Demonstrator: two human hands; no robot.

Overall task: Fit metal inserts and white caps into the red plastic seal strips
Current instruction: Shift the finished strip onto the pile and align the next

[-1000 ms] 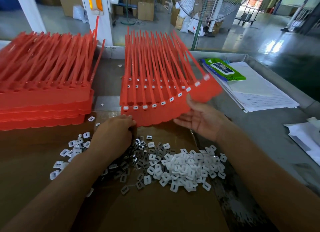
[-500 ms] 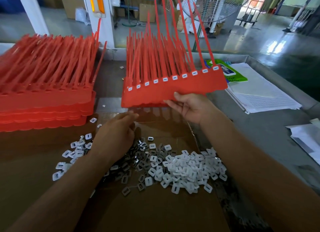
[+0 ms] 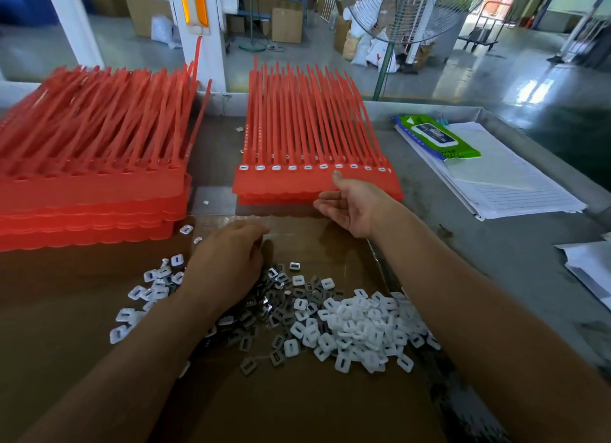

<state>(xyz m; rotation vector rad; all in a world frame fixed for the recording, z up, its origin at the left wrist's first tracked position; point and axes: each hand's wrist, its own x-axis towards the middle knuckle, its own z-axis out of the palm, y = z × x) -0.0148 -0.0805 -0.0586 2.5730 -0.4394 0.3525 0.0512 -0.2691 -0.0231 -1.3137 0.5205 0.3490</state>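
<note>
Cardboard sheet (image 3: 297,403): carries loose white caps (image 3: 363,323) and grey metal inserts (image 3: 281,313), heaped together.
Red seal strips: two stacks, left stack (image 3: 92,191) and right stack (image 3: 297,185); ten capped slots (image 3: 292,167) on the right stack's top sheet.
Change: top sheet, held raised half a second ago, now lies flat.
Right hand (image 3: 353,208): fingers relaxed, palm up, thumb on that sheet.
Left hand (image 3: 224,264): knuckles up over the inserts; grip cannot be told.

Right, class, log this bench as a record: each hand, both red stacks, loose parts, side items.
left hand: knuckles up over the metal inserts, grasp hidden
right hand: open, thumb touching the right stack of seal strips, top row capped
left stack of seal strips: untouched, no caps visible
white caps: heaped right of the inserts, on cardboard
wet wipes pack: on lined papers
</note>
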